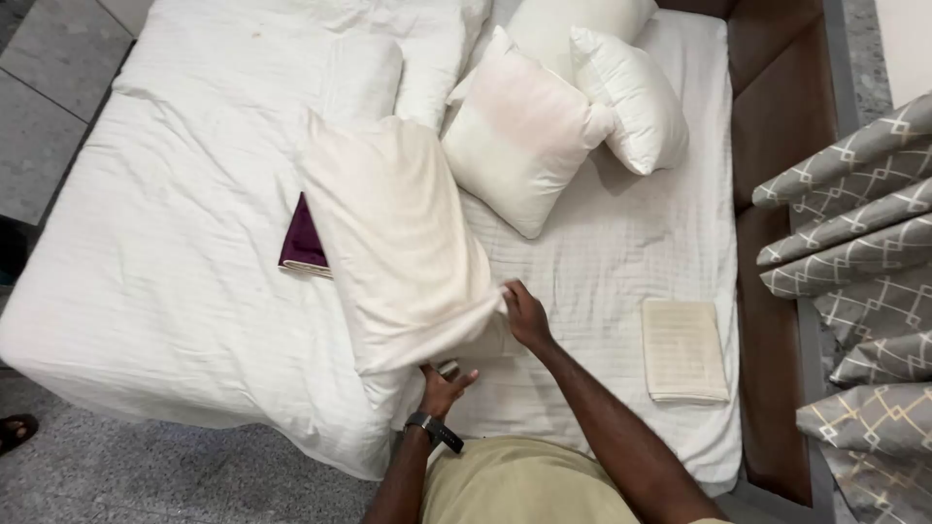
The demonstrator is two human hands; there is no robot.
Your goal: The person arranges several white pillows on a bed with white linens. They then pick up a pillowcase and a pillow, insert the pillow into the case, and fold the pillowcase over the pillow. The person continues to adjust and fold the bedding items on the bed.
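A long white pillow (pixel 398 243) lies slanted across the middle of the bed (pixel 175 252). My right hand (pixel 524 315) pinches the pillow's near right corner, fingers closed on the fabric. My left hand (pixel 442 388), with a dark watch on its wrist, grips the pillow's near edge from below. Part of a dark purple cloth (pixel 303 241) shows from under the pillow's left side.
Two square white pillows (pixel 519 131) (pixel 631 97) and a larger one (pixel 573 24) lie near the head of the bed. A folded cream towel (pixel 684 349) rests on the sheet at right. A brown bed frame (pixel 777 146) and patterned grey curtains (pixel 859 281) stand at right. Grey floor lies at left.
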